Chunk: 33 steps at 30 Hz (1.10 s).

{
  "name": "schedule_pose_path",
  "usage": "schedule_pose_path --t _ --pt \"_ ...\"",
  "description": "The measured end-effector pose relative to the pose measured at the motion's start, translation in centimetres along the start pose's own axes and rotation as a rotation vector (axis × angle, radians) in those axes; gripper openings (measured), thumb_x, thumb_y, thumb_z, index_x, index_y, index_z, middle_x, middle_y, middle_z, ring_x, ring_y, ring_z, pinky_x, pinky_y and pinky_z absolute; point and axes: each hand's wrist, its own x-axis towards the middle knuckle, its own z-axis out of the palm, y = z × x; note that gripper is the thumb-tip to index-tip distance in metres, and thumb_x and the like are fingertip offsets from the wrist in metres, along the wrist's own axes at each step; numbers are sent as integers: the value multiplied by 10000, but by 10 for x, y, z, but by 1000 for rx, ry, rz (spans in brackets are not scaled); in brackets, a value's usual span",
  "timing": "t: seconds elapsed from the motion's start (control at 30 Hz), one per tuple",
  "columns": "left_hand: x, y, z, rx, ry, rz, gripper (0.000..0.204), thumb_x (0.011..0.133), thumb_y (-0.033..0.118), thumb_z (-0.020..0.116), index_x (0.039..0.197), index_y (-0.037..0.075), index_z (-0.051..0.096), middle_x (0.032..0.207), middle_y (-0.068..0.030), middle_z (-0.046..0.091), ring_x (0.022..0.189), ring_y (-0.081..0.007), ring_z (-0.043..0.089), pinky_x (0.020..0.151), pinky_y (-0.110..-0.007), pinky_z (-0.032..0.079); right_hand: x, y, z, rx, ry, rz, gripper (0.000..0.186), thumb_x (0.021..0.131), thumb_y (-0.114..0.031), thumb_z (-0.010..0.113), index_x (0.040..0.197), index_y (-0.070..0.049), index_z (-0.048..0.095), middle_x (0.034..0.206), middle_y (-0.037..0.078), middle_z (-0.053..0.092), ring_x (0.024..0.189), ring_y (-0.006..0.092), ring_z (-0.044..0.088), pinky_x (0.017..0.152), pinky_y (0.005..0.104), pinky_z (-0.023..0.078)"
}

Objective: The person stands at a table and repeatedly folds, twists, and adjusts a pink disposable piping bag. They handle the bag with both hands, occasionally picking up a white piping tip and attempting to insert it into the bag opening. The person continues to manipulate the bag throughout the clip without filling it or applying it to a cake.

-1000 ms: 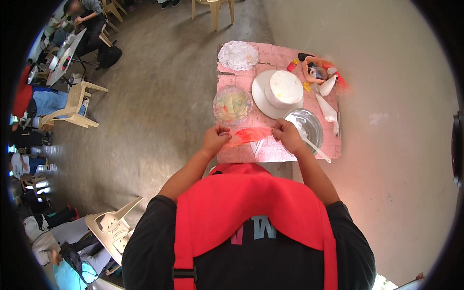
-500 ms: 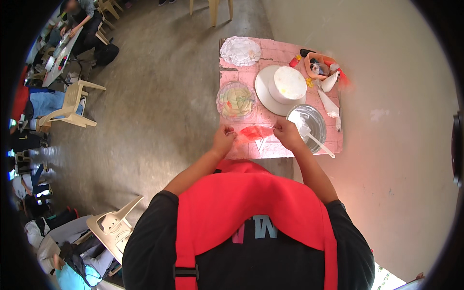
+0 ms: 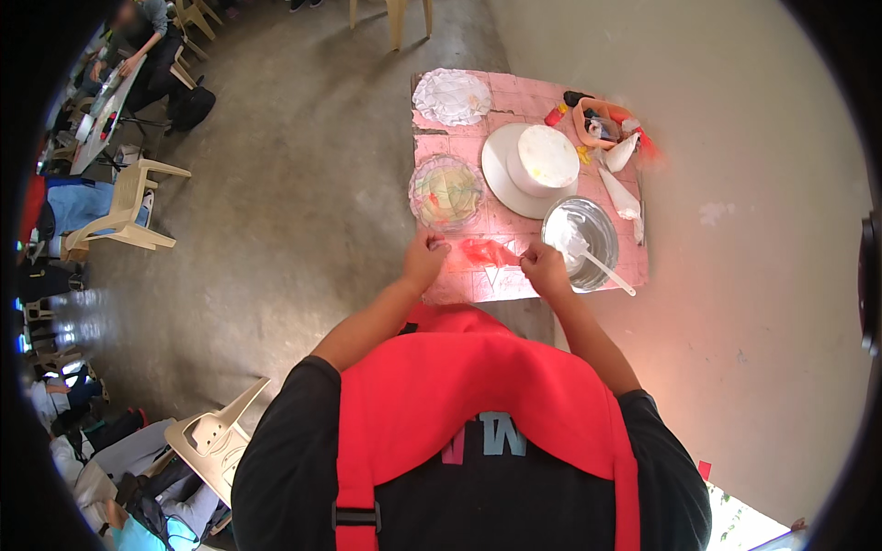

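Observation:
Over the near edge of the pink table, my right hand (image 3: 546,269) pinches the end of a crumpled, see-through red plastic bag (image 3: 487,252). Left of the bag is my left hand (image 3: 424,261), its fingertips pressed together; what sits between them is too small to make out. Just beyond my right hand stands a metal bowl (image 3: 608,235) with white cream and a white spatula (image 3: 606,272) leaning out over its rim. Behind it, a round white-frosted cake (image 3: 544,158) rests on a turntable (image 3: 499,163). A clear ruffled plastic cover (image 3: 446,193) lies beyond my left hand.
A white ruffled cover (image 3: 452,96) lies at the table's far left. White-filled piping bags (image 3: 622,195), a small red bottle (image 3: 556,115) and an orange basket (image 3: 588,127) line the right side, by a wall (image 3: 735,230). Plastic chairs (image 3: 124,216) and seated people are off to the left.
The red bag's loose part has sagged and crumpled, with a wider gap to my left hand. Both hands stay in nearly the same place, and the view has shifted slightly.

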Motion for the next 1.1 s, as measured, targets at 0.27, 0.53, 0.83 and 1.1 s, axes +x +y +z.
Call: schedule_pose_path --t 0.27,0.53,0.83,1.1 --pt "27 47 1 733 177 648 313 684 205 699 962 90 611 990 -98 562 942 -307 523 839 -444 398 -43 42 55 552 39 546 80 793 -72 625 766 -13 579 697 62 606 615 125 592 501 269 492" --pt "-72 54 49 978 -536 807 518 770 168 519 1282 105 471 1048 -89 489 949 -267 457 811 -416 330 -56 38 51 684 -25 627 134 823 -155 638 810 -23 623 713 35 627 583 91 536 492 241 440" --pt "-95 59 66 989 -664 462 651 765 139 493 1392 48 342 1081 -101 486 1009 -269 439 853 -410 302 -50 67 69 603 -41 511 127 819 -140 606 817 -18 642 713 40 639 572 92 514 517 251 422" --pt "-99 39 74 1017 -603 386 676 755 185 516 1396 68 334 1112 -92 489 1036 -258 441 874 -418 298 -46 75 79 486 -101 526 144 815 -158 613 802 -19 648 686 36 630 577 87 507 518 256 401"
